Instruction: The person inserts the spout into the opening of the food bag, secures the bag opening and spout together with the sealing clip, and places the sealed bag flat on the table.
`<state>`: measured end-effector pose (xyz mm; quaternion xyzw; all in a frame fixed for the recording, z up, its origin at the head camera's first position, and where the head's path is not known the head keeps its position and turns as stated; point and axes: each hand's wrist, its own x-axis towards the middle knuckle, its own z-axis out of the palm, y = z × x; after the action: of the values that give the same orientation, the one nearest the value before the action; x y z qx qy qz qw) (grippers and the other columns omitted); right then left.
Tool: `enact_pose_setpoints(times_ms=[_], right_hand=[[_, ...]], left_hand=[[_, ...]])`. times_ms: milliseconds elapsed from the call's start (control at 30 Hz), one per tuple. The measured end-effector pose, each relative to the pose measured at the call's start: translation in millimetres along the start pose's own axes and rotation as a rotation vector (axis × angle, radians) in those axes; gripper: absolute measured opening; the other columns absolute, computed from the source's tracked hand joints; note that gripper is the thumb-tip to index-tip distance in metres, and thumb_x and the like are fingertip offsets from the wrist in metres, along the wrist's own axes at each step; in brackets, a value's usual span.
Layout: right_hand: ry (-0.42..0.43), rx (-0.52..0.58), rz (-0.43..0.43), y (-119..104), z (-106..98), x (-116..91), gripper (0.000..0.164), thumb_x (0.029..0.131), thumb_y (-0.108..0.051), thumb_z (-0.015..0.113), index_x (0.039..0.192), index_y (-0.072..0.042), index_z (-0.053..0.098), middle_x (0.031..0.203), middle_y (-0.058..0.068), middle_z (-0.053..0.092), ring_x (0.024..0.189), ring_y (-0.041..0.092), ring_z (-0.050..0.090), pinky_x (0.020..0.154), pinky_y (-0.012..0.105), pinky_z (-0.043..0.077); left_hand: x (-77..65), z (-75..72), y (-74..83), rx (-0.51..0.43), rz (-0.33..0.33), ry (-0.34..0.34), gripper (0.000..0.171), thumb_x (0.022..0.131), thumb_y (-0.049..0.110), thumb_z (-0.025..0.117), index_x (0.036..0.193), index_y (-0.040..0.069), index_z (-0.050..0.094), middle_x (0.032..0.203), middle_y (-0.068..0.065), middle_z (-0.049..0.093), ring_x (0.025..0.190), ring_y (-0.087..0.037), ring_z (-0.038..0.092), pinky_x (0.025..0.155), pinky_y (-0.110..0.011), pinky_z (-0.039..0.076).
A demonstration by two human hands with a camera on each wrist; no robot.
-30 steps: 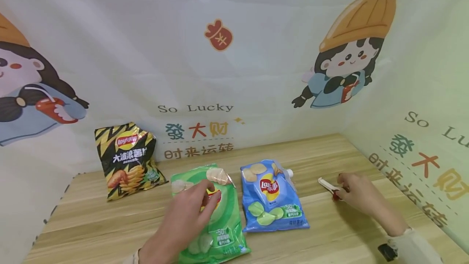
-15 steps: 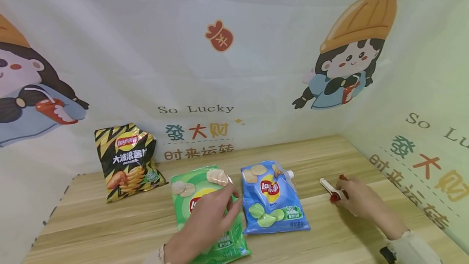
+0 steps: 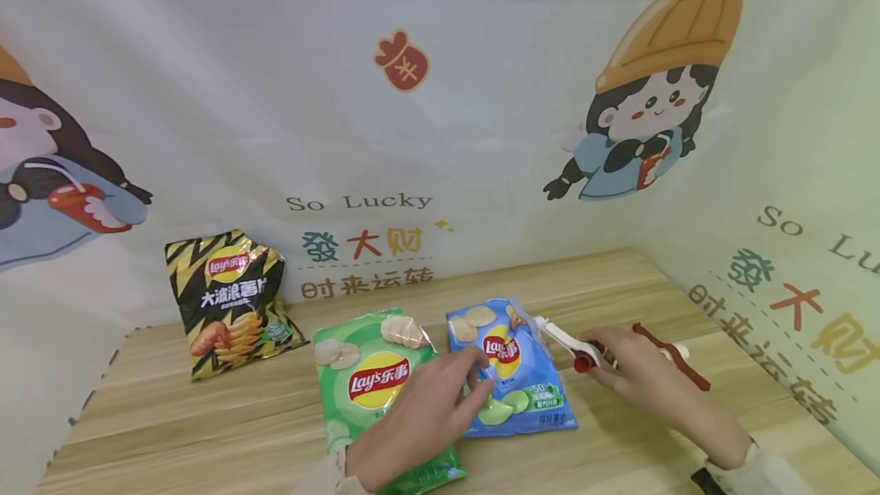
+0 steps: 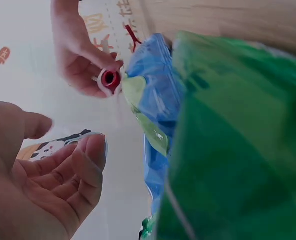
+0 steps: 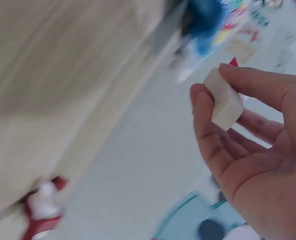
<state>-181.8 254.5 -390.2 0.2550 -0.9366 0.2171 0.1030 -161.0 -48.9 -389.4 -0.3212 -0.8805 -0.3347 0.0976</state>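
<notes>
At the far left, the black Lay's chip bag [image 3: 234,304] is leaning on the backdrop [image 3: 495,136], at ten o'clock from the left hand [image 3: 426,411] and well apart from it. Next, the green Lay's chip bag [image 3: 371,384] is lying on the worktop [image 3: 172,418], partly covered by that hand in the head view. The left hand is hovering with its fingers relaxed, loosely bent and holding nothing. The blue Lay's chip bag [image 3: 529,373] is lying at two o'clock from it and at nine o'clock from the right hand [image 3: 635,373]; the left is the nearer to the bag's body. The right hand is pinching a white-and-red clip [image 3: 564,338], whose long axis is running from ten to four o'clock, its far end pointing at the bag's crumpled upper corner; whether the two are touching, I cannot tell. The clip's round red spout [image 3: 583,361] is facing the viewer. Rightmost, the second clip [image 3: 690,374], mostly red, is lying at three o'clock from the right hand, roughly parallel to the pinched one.
</notes>
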Motion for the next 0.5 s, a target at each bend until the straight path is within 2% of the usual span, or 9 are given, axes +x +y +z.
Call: enact_pose_setpoints(times_ms=[167,267,367,500], right_hand=[[0.026,-0.020,-0.176,-36.2,1.3,2.0,0.037,0.085,-0.004,0.077,0.120,-0.004,0.065,0.113,0.007,0.068,0.089,0.013,0.064,0.071,0.029,0.057],[0.037,-0.030,-0.275,-52.1,3.8,3.6,0.039,0.084,-0.004,0.077,0.120,-0.006,0.064,0.119,0.008,0.066,0.098,0.020,0.067,0.079,0.034,0.058],[0.048,-0.022,-0.351,-63.4,7.1,5.7,0.041,0.081,-0.004,0.079,0.119,-0.007,0.063,0.119,0.004,0.065,0.105,0.023,0.067,0.084,0.038,0.057],[0.053,0.035,-0.442,-71.2,16.1,8.7,0.043,0.080,-0.001,0.080,0.120,-0.007,0.064,0.119,0.000,0.064,0.108,0.020,0.065,0.087,0.036,0.056]], left_hand=[[5.4,-2.6,3.2,-0.106,-0.060,-0.032,0.041,0.104,0.042,0.048,0.130,0.011,0.056,0.087,0.011,0.062,0.063,0.000,0.054,0.059,-0.020,0.047],[7.1,-4.5,3.7,-0.167,-0.107,-0.043,0.048,0.105,0.046,0.046,0.133,0.009,0.055,0.087,0.009,0.062,0.063,-0.002,0.055,0.060,-0.022,0.049],[5.8,-6.2,2.7,-0.223,-0.133,-0.054,0.042,0.104,0.045,0.047,0.126,0.011,0.060,0.077,0.007,0.061,0.058,-0.003,0.052,0.056,-0.022,0.046],[-0.5,-8.7,-0.2,-0.332,-0.143,-0.074,0.032,0.106,0.037,0.048,0.105,0.012,0.067,0.064,0.002,0.059,0.049,-0.005,0.048,0.049,-0.022,0.042]])
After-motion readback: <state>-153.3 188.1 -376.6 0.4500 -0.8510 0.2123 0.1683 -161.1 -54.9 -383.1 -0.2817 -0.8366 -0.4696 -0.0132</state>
